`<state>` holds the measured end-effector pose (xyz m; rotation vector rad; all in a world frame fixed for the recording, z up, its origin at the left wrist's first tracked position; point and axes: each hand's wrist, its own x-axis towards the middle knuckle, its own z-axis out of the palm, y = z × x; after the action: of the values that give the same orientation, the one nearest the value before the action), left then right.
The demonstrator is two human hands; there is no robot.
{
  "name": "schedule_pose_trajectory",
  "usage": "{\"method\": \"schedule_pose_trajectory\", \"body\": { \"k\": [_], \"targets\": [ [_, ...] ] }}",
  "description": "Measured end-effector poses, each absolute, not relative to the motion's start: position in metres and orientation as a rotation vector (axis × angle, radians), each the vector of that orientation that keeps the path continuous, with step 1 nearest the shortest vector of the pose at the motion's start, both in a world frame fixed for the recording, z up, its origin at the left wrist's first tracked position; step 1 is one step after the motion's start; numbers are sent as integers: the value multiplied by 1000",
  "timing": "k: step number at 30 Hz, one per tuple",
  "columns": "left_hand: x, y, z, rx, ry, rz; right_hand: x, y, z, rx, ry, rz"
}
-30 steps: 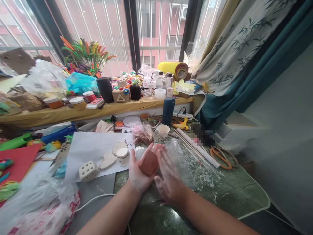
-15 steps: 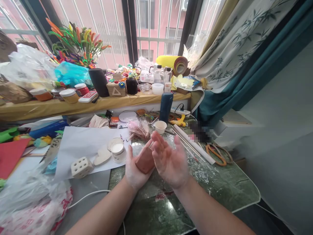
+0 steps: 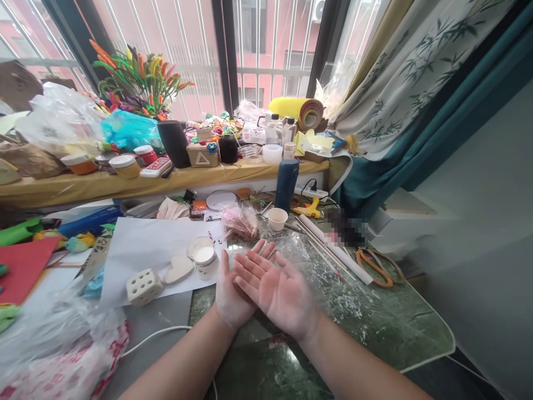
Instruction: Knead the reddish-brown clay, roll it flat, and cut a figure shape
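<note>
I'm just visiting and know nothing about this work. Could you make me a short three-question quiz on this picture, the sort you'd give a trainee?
1. Multiple choice: how many holes show on the top face of the white die? A) two B) four C) six
2. True or false: the right hand lies across the left hand, its open palm facing the camera.
3. Put in order, from the left of the picture to the right: yellow glue gun, pale heart, small white cup.

Key: 1. C. 2. True. 3. Pale heart, small white cup, yellow glue gun.
</note>
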<state>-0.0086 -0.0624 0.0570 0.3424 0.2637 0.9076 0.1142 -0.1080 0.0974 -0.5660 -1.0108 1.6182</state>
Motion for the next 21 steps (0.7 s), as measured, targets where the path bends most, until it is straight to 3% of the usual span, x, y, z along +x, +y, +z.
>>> {"method": "schedule_pose_trajectory", "body": {
  "k": [16, 21],
  "targets": [
    [-8, -59, 54, 321, 240, 897, 125, -106, 90, -420, -852, 1904],
    [-10, -56, 55, 422, 446, 1028, 130, -89, 73, -472, -501, 1765]
  ]
}}
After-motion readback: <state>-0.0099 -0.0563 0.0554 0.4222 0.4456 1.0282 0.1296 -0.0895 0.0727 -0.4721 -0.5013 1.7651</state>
